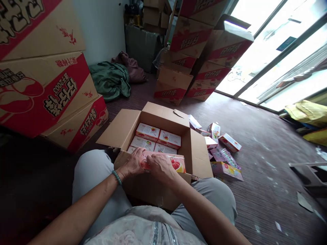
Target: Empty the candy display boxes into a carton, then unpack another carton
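An open cardboard carton (196, 153) stands between my knees, its flaps folded outward. Inside lie several small white-and-red boxes (169, 139) in rows. Over the carton's near edge is a pink candy box (180, 164) with fruit printed on its right end. My left hand (133, 162), with a bead bracelet at the wrist, is closed around the left end of this box. My right hand (162, 167) lies across its middle, fingers bent against its top. Both hands touch the pink box, and their fingertips are partly hidden.
Several small colourful boxes (230, 142) lie scattered on the floor (260, 160) right of the carton. Large printed cartons (63, 92) are stacked at the left, more cartons (189, 41) at the back. A green cloth bundle (109, 80) lies near the wall. Glass doors are at the right.
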Tool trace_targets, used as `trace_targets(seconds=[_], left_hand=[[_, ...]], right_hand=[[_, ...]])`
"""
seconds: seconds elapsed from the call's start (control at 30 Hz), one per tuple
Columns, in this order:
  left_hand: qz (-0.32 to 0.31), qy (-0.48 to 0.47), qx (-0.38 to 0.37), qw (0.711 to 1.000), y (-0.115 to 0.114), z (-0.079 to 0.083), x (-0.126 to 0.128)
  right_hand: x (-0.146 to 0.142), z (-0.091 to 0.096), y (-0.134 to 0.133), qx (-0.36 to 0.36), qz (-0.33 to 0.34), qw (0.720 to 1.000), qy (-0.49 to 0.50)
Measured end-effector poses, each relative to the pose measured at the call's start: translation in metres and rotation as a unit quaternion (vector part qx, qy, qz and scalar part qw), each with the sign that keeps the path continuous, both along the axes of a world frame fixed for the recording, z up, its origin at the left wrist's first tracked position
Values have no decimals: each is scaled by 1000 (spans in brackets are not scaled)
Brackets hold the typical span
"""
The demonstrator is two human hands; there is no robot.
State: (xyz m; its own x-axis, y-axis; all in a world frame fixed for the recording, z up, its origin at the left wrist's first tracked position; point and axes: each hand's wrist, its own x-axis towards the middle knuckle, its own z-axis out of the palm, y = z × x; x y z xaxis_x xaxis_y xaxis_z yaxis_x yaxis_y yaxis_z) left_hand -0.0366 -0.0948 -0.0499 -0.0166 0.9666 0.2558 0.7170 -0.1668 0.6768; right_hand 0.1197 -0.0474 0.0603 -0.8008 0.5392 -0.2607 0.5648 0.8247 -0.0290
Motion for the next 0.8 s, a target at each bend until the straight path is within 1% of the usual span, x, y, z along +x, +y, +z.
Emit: trace_targets(seconds=[0.1, 0.17, 0.23, 0.3, 0.4, 0.5, 0.57, 0.63, 0.7, 0.73, 0.77, 0.8], left_hand=[[-21, 30, 25, 999, -1, 1, 1], [-24, 37, 27, 999, -2, 3, 0], [-17, 34, 16, 999, -4, 6, -2], [-16, 23, -3, 1000, -5, 9, -4], [-23, 14, -26, 999, -4, 14, -6], [-28, 11, -31, 999, -3, 17, -5], [-27, 10, -34, 999, -1, 19, -4], [-19, 3, -45, 999, 2, 21, -3], [-4, -12, -73, 997, 8, 23, -4], [11, -24, -96, 995, 13, 24, -5], [30, -37, -127, 991, 20, 25, -7], [53, -54, -163, 984, 28, 27, -8]], right_hand=[[-19, -2, -4, 15, 18, 1000, -21], [-24, -2, -4, 20, 17, 999, -38], [-21, -1, -1, 17, 22, 998, -64], [-10, 1, 5, 16, 21, 996, -81], [25, 3, 23, 24, -21, 993, -116], [79, 4, 45, 36, -79, 984, -152], [117, 1, 57, 30, -98, 983, -151], [149, -6, 63, 2, -113, 988, -107], [172, -16, 65, -17, -148, 989, -2], [181, -22, 65, -8, -188, 980, 69], [189, -26, 66, 13, -239, 960, 147], [196, -30, 66, 41, -298, 927, 224]])
